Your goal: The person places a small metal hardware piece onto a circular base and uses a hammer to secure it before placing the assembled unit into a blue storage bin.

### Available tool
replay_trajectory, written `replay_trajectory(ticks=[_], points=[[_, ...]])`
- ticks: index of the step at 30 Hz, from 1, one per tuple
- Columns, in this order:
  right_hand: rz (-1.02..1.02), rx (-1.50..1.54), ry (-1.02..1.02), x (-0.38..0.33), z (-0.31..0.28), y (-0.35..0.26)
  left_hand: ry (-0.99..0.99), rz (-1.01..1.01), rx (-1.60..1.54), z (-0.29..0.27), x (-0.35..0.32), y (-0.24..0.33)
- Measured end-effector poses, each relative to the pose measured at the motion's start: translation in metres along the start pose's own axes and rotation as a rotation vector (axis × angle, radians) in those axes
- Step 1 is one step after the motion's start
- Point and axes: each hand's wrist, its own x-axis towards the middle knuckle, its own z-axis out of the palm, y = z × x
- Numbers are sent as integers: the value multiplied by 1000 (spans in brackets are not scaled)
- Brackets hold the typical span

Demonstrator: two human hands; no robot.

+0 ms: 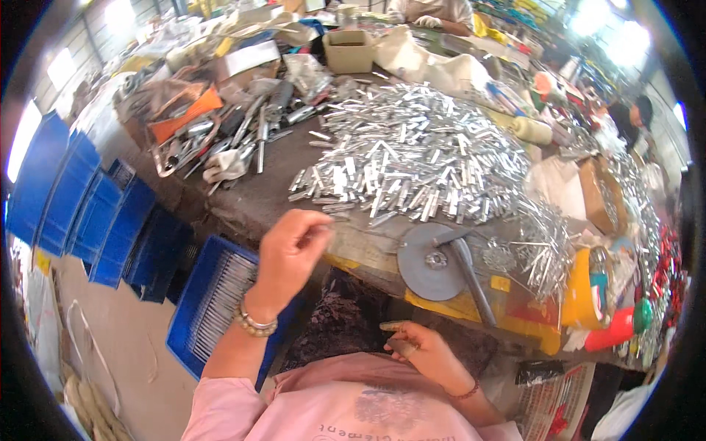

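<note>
My left hand (290,250) is raised near the table's front edge, fingers curled together; I cannot make out anything pinched in them. My right hand (419,349) rests low over my lap, fingers loosely bent, with a small thin piece at the fingertips. A big heap of short silver metal pieces (412,158) covers the middle of the worktable. A grey round disc with a lever arm (435,261) sits at the table's front edge, between my hands and the heap.
Blue plastic crates (95,213) stand on the floor at left; one (213,301) holds silver pieces. Tools and clutter (220,132) fill the table's left. Bottles and tins (596,294) crowd the right. Another person (434,11) works at the far side.
</note>
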Motion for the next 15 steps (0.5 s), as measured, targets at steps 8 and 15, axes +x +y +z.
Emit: replay_trajectory(ticks=[8,15], points=[[-296,-332,252,-48,-28,-51,-336,149,544,79,51,29],[-455,-838,1030,-61,-116,-53,-347,-41,258,74,53,23]])
